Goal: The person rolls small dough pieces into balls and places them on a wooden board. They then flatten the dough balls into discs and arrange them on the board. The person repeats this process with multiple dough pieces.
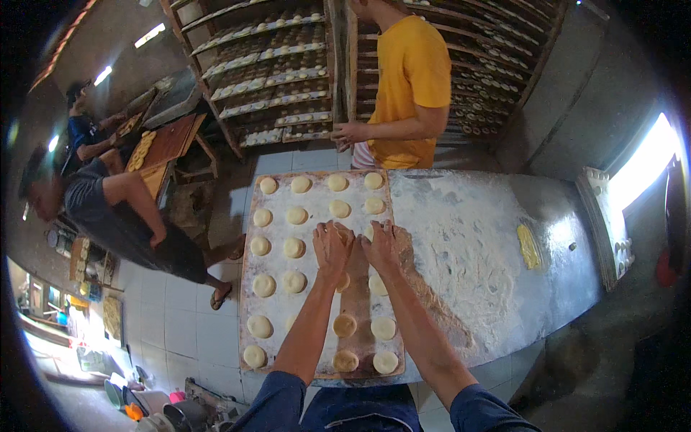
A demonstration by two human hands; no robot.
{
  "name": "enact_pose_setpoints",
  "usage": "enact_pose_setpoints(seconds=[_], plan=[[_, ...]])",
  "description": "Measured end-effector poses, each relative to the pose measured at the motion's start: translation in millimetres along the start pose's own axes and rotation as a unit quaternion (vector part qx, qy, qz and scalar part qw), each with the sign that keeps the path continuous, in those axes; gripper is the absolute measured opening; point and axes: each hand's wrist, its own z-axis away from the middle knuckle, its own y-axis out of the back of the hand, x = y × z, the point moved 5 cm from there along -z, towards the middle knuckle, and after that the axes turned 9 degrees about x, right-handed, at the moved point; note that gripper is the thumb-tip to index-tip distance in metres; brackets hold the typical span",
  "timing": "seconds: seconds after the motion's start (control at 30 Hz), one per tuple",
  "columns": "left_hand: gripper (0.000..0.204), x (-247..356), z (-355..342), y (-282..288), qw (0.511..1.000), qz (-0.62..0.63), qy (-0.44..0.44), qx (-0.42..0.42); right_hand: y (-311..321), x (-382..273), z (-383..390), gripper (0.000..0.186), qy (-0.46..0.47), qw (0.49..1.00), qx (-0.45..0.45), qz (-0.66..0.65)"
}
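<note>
Pale, round dough pieces [294,281] lie in rows on a flour-dusted board [277,198] in front of me. My left hand [333,248] rests on a dough round in the third column, its fingers curled over it. Close beside it, my right hand [381,248] bends its fingers over another dough round in the rightmost column; a pale edge of that piece shows between the hands. Most of both pieces is hidden under my fingers. Beneath my forearms lie more rounds [384,328], some in shadow.
A floured metal table [461,237] extends right of the board, bearing a yellow dough strip [529,247]. Stacked trays [603,223] stand at its right end. Across the table is a person in a yellow shirt [414,72], before racks of dough [266,54]. Two people are at left.
</note>
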Motion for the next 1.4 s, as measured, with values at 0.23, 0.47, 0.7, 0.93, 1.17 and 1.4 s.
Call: enact_pose_setpoints(seconds=[0.23, 0.47, 0.7, 0.93, 1.17, 1.4], plan=[[0.051, -66, -52, -57, 0.998, -0.052, 0.025, 0.014, 31, -32, 28, 0.071, -0.008, 0.994, -0.001, -0.106], [0.05, -9, 21, 63, 0.988, 0.153, 0.004, 0.038, 136, -18, 176, 0.063, -0.041, 0.983, -0.16, -0.075], [0.05, 19, 177, 129, 0.971, 0.105, -0.048, -0.21, 109, -39, 207, 0.061, 0.011, 0.986, -0.146, -0.078], [0.053, 23, 196, 149, 0.988, 0.084, -0.029, -0.123, 166, -59, 232, 0.058, 0.039, 0.981, -0.178, -0.066], [0.051, 18, 284, 164, 0.977, 0.071, -0.049, -0.194, 166, -43, 284, 0.059, 0.164, 0.957, -0.235, -0.055], [0.046, 32, 278, 181, 0.99, 0.078, -0.019, -0.117, 183, -64, 264, 0.052, 0.136, 0.969, -0.191, -0.075]])
